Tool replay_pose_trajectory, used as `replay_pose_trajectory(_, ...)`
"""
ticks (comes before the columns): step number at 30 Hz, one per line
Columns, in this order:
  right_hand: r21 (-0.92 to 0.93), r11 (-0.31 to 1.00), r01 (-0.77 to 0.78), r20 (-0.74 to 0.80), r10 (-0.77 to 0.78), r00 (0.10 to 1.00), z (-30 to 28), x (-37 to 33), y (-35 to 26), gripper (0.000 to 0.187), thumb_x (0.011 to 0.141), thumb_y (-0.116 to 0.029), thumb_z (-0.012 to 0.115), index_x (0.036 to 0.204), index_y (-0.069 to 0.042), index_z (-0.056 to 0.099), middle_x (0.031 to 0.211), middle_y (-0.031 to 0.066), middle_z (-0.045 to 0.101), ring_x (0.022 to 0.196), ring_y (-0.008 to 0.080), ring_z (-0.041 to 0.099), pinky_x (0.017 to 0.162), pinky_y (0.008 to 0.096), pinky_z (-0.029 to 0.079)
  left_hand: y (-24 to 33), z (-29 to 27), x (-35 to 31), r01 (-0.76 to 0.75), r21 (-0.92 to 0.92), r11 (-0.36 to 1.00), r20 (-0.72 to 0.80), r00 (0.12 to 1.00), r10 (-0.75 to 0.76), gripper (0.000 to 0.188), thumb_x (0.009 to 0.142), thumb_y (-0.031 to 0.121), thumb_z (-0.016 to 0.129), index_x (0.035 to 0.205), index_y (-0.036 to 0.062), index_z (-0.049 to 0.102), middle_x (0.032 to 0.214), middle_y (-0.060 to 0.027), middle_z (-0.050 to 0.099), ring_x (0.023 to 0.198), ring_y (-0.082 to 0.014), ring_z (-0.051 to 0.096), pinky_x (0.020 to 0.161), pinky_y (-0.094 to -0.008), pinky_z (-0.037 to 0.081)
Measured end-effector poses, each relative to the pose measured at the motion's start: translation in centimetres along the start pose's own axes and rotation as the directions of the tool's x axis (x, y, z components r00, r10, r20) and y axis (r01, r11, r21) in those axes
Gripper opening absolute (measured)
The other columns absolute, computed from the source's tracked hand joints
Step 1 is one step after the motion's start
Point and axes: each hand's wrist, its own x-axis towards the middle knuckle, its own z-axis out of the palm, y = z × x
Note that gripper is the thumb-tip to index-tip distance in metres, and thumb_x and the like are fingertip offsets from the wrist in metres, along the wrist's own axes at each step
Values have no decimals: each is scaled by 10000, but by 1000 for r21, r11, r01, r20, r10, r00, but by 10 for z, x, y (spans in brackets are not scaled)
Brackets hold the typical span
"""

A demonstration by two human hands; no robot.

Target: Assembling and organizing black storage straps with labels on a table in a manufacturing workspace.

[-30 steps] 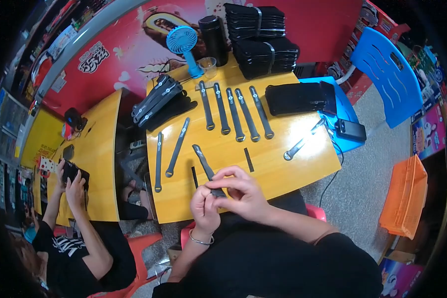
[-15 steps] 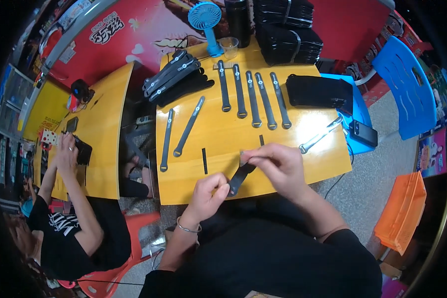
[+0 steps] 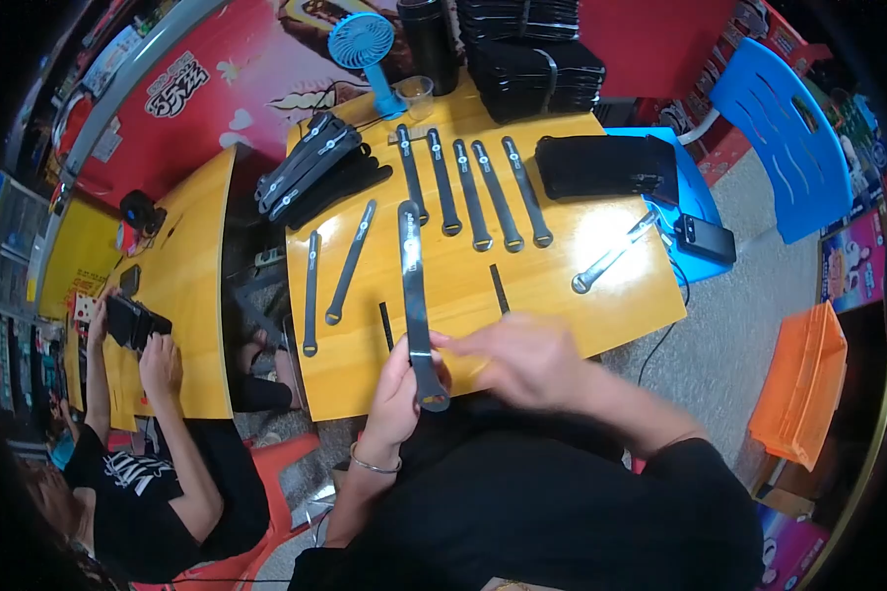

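My right hand [image 3: 527, 360] is blurred; I cannot tell whether its fingers are spread or pressed together. My left fingers [image 3: 392, 379], partly hidden behind the dark round-ended strap [image 3: 416, 295], pinch it near its wide end. From them, the strap extends toward 12 o'clock; the right hand lies at 3 o'clock.

The bare left hand [image 3: 394, 399] is curled closed atop the steeply angled left forearm [image 3: 353, 502]; the bare right hand [image 3: 532, 360], blurred, points leftward toward it, the right forearm [image 3: 633, 402] slanting in from the lower right.
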Motion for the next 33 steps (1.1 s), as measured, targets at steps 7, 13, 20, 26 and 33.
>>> replay_pose_trajectory(7,-617,777,-128,-15,151,988,-79,-21,123,76,730,-88,647,802,-110,657,828,15,626,803,195,581,621,309,481,-2,2,10,-48,-59,997,12,999,49,276,957,153,381,1137,-46,448,709,24,386,580,-38,356,517,-169,296)
replay_pose_trajectory(13,-676,713,-186,-66,192,979,-82,-40,181,107,716,-116,692,821,-120,718,863,18,623,886,200,560,774,336,438,0,6,15,-73,-35,997,18,997,73,339,958,232,412,1137,-54,446,709,25,386,577,-32,341,513,-166,279)
replay_pose_trajectory(20,-625,758,-188,-120,145,982,-73,-37,179,256,700,-128,724,952,-99,690,891,30,630,887,212,561,795,346,435,-8,17,18,-81,-31,996,-6,997,81,398,933,287,449,1132,-58,439,701,29,371,561,-34,319,500,-171,250)
replay_pose_trajectory(26,-246,960,134,40,-128,991,-29,-8,70,571,685,-445,719,1149,-135,601,1122,62,579,1000,234,531,859,388,402,-17,18,20,-103,11,995,63,993,102,427,941,315,442,1163,-49,427,743,24,388,614,-36,338,545,-173,274)
replay_pose_trajectory(33,-79,981,176,123,-165,979,5,2,23,300,793,-226,620,1087,-196,669,1222,21,556,1012,214,500,848,353,373,-17,28,15,-222,234,947,76,975,210,373,970,179,382,1272,-42,381,1098,-49,509,909,-104,507,758,-230,415)
